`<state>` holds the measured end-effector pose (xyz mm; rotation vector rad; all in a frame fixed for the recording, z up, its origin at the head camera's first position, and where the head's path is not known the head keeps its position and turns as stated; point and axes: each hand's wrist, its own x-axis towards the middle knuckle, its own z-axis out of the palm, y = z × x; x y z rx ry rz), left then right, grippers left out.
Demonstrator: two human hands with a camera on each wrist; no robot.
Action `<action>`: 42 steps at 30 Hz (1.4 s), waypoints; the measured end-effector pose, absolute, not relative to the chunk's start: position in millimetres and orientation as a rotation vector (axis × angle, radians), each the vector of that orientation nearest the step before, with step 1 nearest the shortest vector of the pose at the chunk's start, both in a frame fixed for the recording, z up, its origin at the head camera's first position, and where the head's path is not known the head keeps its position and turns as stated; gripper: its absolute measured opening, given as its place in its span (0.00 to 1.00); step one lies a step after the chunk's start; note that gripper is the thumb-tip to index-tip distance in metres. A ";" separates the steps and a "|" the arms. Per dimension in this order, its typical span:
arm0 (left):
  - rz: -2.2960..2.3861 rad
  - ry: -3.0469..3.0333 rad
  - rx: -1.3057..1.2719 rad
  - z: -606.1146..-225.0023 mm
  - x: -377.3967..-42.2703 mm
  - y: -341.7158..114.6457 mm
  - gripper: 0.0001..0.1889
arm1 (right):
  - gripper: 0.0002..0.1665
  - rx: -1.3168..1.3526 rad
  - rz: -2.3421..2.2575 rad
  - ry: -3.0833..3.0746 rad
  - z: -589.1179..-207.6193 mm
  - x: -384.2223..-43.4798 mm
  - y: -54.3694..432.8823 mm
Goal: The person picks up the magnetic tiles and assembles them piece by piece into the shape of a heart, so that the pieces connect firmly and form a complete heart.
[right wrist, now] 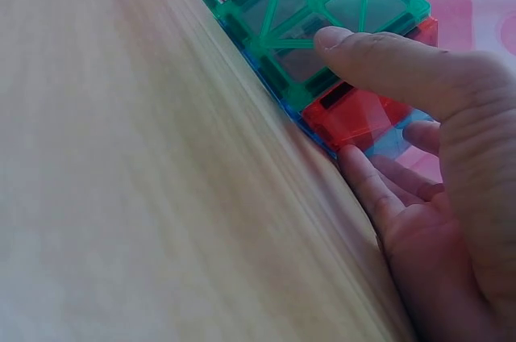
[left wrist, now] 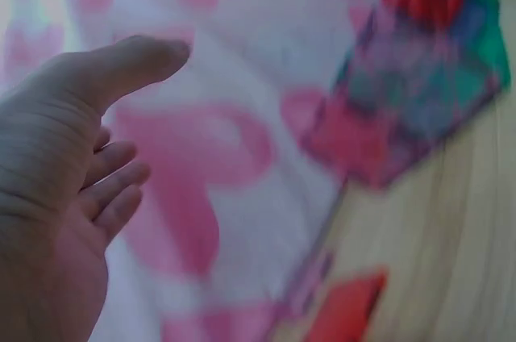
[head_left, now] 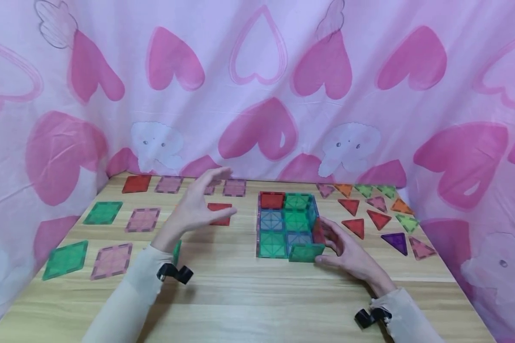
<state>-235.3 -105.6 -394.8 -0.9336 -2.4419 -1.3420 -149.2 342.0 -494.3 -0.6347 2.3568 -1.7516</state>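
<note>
A low box of see-through magnetic tiles (head_left: 272,244) stands on the table, with green, blue and red squares in its base and upright walls. At its front right corner, my right hand (head_left: 347,252) holds it. The thumb rests on the green front tile (right wrist: 322,15), and a fingertip touches low by the red side tile (right wrist: 355,116). To the left of the box my left hand (head_left: 197,205) is raised above the table, thumb and fingers spread apart, holding nothing. A red square tile (head_left: 220,214) lies just beyond its thumb. The left wrist view is blurred.
Green squares (head_left: 103,213) and pink squares (head_left: 142,220) lie spread out at the left, with a red one (head_left: 136,184) at the back. Several triangle tiles (head_left: 378,219) lie at the right. A pink heart-print curtain (head_left: 257,47) hangs behind the wooden table (head_left: 249,305).
</note>
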 end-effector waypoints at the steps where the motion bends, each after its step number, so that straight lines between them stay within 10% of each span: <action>1: -1.344 -2.497 -0.896 -400.4 -239.9 -113.4 0.51 | 0.63 -0.633 -1.748 2.363 -494.3 -149.1 342.6; 33: -1.034 -2.981 -0.713 -457.7 -266.3 -149.1 0.49 | 0.64 -0.566 -1.743 2.344 -487.8 -148.3 342.3; 42: -1.260 -2.908 -0.808 -456.5 -253.7 -143.5 0.26 | 0.64 -0.539 -1.750 2.345 -487.2 -148.2 341.1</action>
